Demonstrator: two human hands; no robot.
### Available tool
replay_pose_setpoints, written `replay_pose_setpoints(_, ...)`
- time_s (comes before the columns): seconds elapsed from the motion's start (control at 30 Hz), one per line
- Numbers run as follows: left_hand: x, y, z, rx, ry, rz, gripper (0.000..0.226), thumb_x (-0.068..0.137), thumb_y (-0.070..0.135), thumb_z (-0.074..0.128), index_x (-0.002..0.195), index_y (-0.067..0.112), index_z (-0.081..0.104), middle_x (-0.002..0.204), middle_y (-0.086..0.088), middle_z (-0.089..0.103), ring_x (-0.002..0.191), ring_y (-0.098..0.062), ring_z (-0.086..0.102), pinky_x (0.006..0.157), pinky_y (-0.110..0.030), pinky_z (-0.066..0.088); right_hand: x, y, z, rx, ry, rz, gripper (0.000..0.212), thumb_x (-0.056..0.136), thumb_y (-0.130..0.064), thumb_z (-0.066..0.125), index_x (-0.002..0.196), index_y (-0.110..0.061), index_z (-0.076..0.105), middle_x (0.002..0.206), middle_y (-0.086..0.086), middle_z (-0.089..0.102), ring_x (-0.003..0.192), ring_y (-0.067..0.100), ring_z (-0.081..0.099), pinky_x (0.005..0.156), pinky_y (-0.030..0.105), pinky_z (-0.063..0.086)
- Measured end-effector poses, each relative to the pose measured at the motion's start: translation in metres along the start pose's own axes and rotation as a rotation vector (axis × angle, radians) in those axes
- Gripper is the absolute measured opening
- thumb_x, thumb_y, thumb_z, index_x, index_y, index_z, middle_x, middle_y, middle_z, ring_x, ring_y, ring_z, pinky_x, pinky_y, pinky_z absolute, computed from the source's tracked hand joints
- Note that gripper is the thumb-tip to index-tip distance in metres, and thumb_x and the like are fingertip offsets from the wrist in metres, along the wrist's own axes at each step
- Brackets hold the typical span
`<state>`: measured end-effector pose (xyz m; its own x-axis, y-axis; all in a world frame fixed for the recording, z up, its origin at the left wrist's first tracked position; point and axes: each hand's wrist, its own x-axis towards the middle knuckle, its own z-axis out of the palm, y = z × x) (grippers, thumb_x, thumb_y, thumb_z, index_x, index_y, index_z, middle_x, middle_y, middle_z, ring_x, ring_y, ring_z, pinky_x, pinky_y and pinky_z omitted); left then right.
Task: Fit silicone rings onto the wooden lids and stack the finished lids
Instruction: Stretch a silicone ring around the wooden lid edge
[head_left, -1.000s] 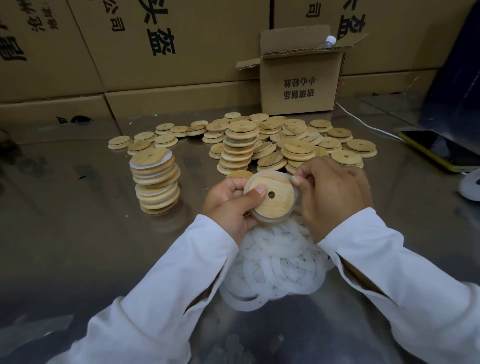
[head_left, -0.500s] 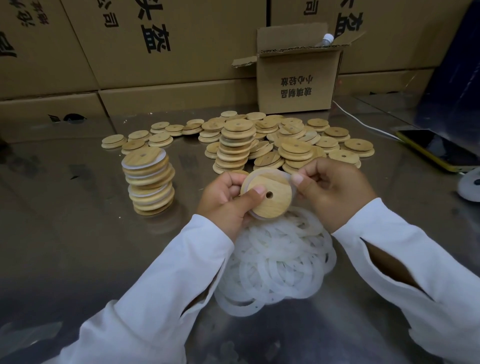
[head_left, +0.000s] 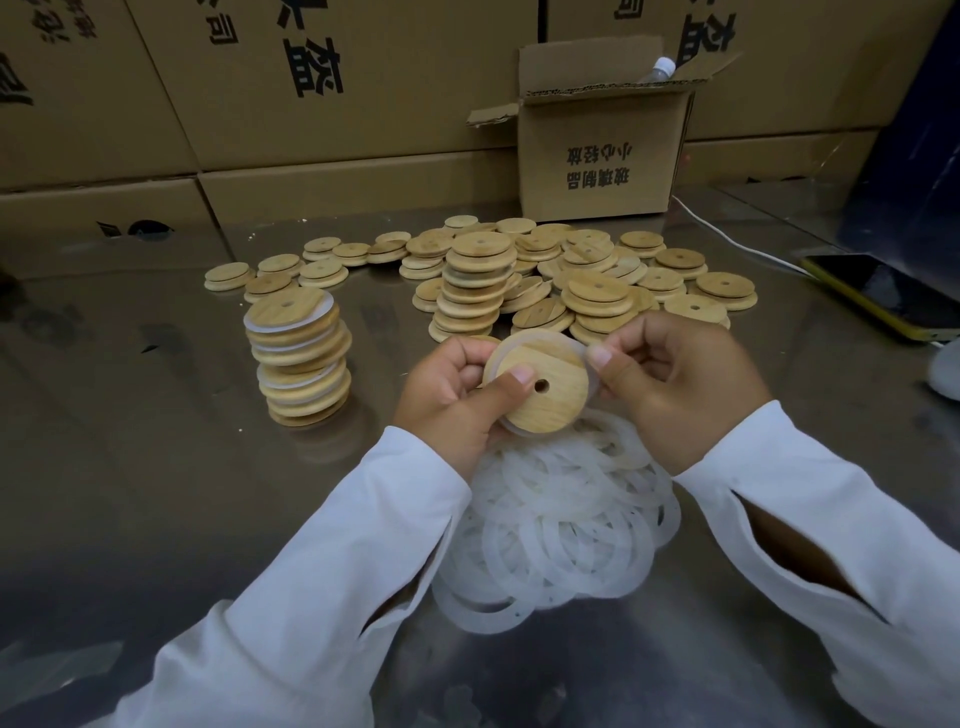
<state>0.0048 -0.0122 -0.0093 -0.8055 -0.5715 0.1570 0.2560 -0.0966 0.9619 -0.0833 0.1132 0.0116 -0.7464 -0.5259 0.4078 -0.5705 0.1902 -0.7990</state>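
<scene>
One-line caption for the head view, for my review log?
Left hand and right hand fit a silicone ring onto a wooden lid above the ring pile; finished stack at left.

A reflective steel table (head_left: 156, 493) carries an uneven stack of ringed wooden lids (head_left: 301, 358) at left and a spread of bare wooden lids (head_left: 597, 296) farther back. A heap of translucent silicone rings (head_left: 561, 525) lies nearest. A small open cardboard box (head_left: 597, 156) stands at the rear, with a yellow-cased phone (head_left: 883, 293) and a white cable (head_left: 727, 239) at right.

Open carton (head_left: 597, 156) with bottle (head_left: 661, 70), phone (head_left: 883, 291), cable (head_left: 727, 240), steel table (head_left: 156, 467)
</scene>
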Motion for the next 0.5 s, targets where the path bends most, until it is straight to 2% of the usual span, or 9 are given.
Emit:
replay_pose_setpoints(0.07, 0.0004, -0.0003, -0.0006, -0.001, -0.007, 0.003, 0.009, 0.081, -0.001, 0.058, 0.084, 0.007, 0.056, 0.074, -0.01, 0.066, 0.069, -0.021, 0.063, 0.067, -0.035, 0.054, 0.0, 0.0005, 0.0003, 0.023, -0.005, 0.017, 0.02, 0.084, -0.017, 0.061, 0.066, -0.025, 0.057, 0.067, 0.0, 0.063, 0.069, 0.021, 0.062, 0.068, 0.03, 0.051)
replay_pose_setpoints(0.23, -0.0001, -0.0003, -0.0013, -0.011, -0.035, 0.003, 0.007, 0.079, 0.0, 0.059, 0.083, 0.006, 0.057, 0.069, -0.007, 0.068, 0.065, -0.017, 0.065, 0.061, -0.03, 0.055, 0.0003, 0.0009, 0.0, 0.148, -0.064, 0.113, 0.017, 0.087, -0.014, 0.058, 0.07, -0.018, 0.06, 0.051, -0.005, 0.058, 0.044, 0.001, 0.054, 0.05, 0.014, 0.046)
replay_pose_setpoints(0.33, -0.0001, 0.0009, -0.0008, -0.052, -0.051, -0.032, 0.005, 0.079, 0.0, 0.058, 0.082, 0.004, 0.057, 0.065, -0.005, 0.068, 0.059, -0.014, 0.065, 0.054, -0.026, 0.056, 0.0012, 0.0034, -0.0021, 0.16, -0.132, 0.178, 0.018, 0.089, -0.016, 0.056, 0.071, -0.017, 0.061, 0.04, -0.004, 0.054, 0.04, 0.003, 0.05, 0.057, 0.027, 0.051)
replay_pose_setpoints(0.5, -0.0003, 0.0006, -0.0021, -0.046, -0.05, -0.035, 0.005, 0.08, 0.0, 0.058, 0.082, 0.005, 0.057, 0.063, -0.004, 0.068, 0.058, -0.013, 0.065, 0.053, -0.025, 0.055, 0.002, 0.0039, -0.0042, 0.181, -0.16, 0.198, 0.019, 0.087, -0.019, 0.057, 0.069, -0.022, 0.062, 0.035, -0.003, 0.052, 0.034, 0.003, 0.045, 0.051, 0.021, 0.046)
